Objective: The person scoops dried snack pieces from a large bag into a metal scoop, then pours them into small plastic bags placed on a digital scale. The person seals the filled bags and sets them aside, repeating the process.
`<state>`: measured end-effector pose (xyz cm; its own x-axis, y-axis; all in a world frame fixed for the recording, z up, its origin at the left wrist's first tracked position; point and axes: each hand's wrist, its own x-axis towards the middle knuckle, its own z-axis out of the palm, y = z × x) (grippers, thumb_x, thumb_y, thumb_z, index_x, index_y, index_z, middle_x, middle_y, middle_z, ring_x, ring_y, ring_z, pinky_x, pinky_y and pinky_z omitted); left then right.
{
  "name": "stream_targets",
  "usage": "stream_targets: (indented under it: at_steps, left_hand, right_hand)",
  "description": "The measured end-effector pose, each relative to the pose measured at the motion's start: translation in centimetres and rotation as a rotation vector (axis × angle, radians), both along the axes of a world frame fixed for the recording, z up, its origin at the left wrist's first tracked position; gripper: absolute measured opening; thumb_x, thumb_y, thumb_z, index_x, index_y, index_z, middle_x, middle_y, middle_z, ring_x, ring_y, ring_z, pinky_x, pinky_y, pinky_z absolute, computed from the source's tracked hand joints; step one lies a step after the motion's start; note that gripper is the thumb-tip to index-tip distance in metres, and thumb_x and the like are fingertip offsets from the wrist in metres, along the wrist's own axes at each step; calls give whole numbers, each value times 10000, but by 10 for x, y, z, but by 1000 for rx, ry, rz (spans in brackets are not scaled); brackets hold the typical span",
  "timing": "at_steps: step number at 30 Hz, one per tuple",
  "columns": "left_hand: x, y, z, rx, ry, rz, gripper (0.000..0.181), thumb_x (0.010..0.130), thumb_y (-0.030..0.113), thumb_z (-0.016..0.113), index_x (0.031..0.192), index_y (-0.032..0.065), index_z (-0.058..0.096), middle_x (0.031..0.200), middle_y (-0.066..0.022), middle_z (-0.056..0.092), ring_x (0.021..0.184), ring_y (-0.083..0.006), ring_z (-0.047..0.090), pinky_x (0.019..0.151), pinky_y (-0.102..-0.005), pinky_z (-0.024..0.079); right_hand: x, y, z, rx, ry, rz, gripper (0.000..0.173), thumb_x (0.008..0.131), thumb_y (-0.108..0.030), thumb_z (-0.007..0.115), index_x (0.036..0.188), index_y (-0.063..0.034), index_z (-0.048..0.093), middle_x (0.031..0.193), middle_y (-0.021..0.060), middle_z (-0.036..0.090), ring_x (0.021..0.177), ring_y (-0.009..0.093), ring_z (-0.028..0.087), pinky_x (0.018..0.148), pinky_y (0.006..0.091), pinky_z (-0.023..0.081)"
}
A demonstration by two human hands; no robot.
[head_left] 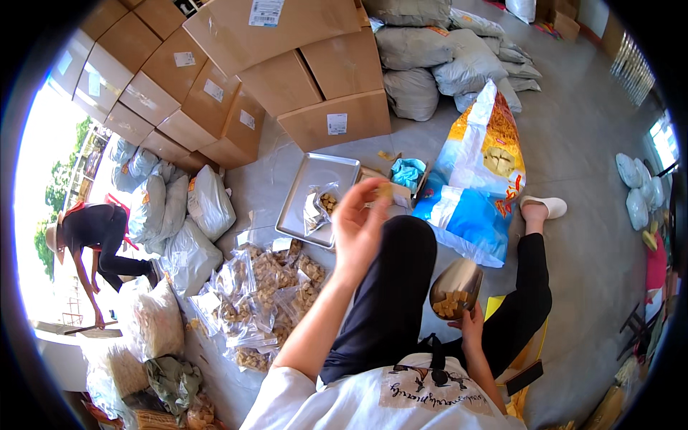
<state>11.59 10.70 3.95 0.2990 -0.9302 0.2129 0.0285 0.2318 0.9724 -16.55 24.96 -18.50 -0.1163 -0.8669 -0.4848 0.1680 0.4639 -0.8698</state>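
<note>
My left hand (356,228) is raised above the right edge of a metal tray (332,171). Its thumb and fingers pinch a small yellowish piece (384,190), too blurred to name exactly. On the tray lies a clear plastic bag (327,203) with brown cubes and a white label. Low beside my right knee, my right hand (471,325) grips a metal scoop (458,275) with several tan cubes (450,305) in it. A heap of clear bags of similar cubes (274,285) rests on the floor to the left of my legs.
A large printed sack (467,183) lies between my knees, near a small box with blue plastic (409,173). Stacked cardboard boxes (344,64) and grey sacks (414,91) stand ahead. At far left, a person (97,231) bends beside more sacks (185,258).
</note>
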Motion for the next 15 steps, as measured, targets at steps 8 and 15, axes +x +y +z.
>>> stream_targets:
  at_steps: [8,15]
  left_hand:
    - [125,-31,-260,572,1036,319,230,915,151,542,1096,9,530,989,-173,620,911,-306,626,764,-345,552]
    - [172,-22,-297,677,959,220,374,953,285,485,1190,2,428,1101,-204,583,1022,-332,594,837,-388,550]
  right_hand:
    - [15,11,-14,96,-3,54,433,895,-62,409,1326,-61,361,1054,155,590,739,234,663,542,322,581]
    - [7,11,-27,99,9,33,429,886,-59,418,1313,-61,377,1021,141,592,715,224,658,552,329,584]
